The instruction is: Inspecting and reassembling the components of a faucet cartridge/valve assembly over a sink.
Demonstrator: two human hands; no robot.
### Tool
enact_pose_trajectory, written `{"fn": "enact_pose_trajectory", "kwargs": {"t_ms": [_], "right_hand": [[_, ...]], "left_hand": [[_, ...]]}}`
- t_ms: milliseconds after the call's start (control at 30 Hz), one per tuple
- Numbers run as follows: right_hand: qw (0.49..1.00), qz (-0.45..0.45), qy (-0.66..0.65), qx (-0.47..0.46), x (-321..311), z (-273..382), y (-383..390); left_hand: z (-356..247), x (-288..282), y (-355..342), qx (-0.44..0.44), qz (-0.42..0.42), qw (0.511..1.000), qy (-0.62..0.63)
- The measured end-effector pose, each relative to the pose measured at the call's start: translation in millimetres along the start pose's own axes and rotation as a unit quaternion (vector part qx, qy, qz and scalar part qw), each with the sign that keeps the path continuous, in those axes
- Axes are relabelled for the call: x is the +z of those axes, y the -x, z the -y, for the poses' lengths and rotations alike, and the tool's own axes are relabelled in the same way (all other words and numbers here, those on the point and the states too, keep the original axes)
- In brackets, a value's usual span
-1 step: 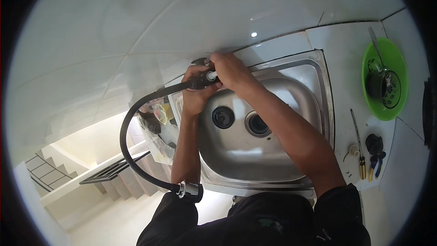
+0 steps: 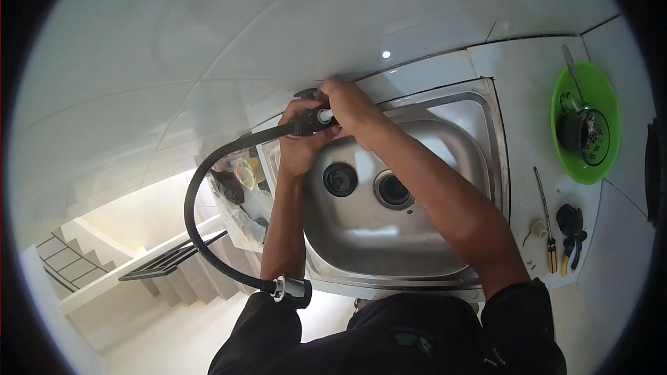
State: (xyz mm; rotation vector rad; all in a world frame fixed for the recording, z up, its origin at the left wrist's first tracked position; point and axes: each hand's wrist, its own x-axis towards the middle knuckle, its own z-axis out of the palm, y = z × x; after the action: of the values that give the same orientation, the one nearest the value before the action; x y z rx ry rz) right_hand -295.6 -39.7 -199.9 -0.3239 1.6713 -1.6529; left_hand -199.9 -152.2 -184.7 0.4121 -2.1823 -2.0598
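Steel sink [image 2: 368, 253] unchanged from the earlier frame, the left hand [image 2: 300, 144] wraps the black faucet [image 2: 303, 123] above its rear left corner, the right hand [image 2: 353, 112] curling alongside, its hold hidden.

Glossy pale tile wall [image 2: 278, 35], grout lines bowed, small bright light reflection [image 2: 386, 55] on it. White countertop [image 2: 517, 118] runs along wall. Lower left: brownish stair steps [image 2: 191, 280], dark metal railing [image 2: 156, 267], pale floor [image 2: 167, 326], brightly lit.
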Motion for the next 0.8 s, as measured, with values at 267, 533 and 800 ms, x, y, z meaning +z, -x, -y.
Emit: {"fn": "enact_pose_trajectory", "kwargs": {"t_ms": [267,533,800], "right_hand": [[0.919,0.055,-0.287,0.264,2.8,25.0,-1.0],[0.905,0.013,-0.329,0.269,16.5,14.6,-7.6],[0.919,-0.042,-0.292,0.263,21.0,14.9,-8.3]], "left_hand": [[-6.7,-8.8,-1.6,0.010,0.048,0.998,-0.049],[-4.2,-6.6,-0.7,0.010,0.040,0.999,-0.028],[-8.6,-5.4,-2.6,0.029,0.021,0.995,-0.098]]}}
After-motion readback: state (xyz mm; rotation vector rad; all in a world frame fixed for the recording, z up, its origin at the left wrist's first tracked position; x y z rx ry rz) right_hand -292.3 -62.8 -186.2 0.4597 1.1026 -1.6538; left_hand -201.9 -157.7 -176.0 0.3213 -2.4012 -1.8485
